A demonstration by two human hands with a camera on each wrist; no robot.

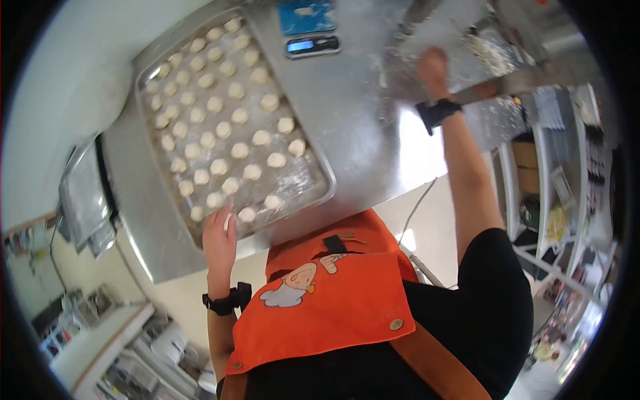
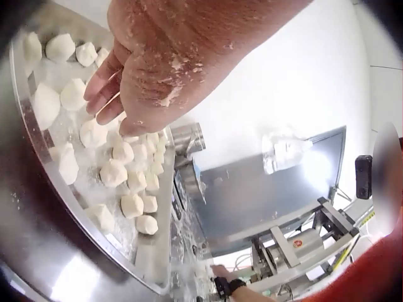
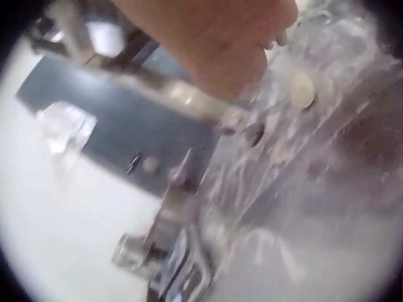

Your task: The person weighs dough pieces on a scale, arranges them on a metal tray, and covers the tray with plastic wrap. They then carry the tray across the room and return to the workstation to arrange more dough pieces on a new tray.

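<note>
My left hand (image 1: pixel 220 239) is over the near left part of a metal tray (image 1: pixel 327 180) that bears several rows of white dough balls (image 1: pixel 239 150). Its fingers (image 2: pixel 104 94) look fairly straight in the left wrist view, and a bit of white dough shows between index finger and thumb in the head view. Out to the right, my right hand (image 1: pixel 433 70) is low over the floured steel worktop (image 1: pixel 353 127), fingers curled; what lies under them is hidden. Close by, a pale round dough piece (image 3: pixel 303 89) lies on the worktop in the blurred right wrist view.
Beyond the tray lie a small digital scale (image 1: pixel 312 46) and a blue platform (image 1: pixel 307 17) with a scrap of dough on it. A metal bar (image 1: pixel 527 81) crosses near my right wrist. Shelves (image 1: pixel 553 173) stand at the right, and an orange apron (image 1: pixel 327 293) hangs along the worktop's front edge.
</note>
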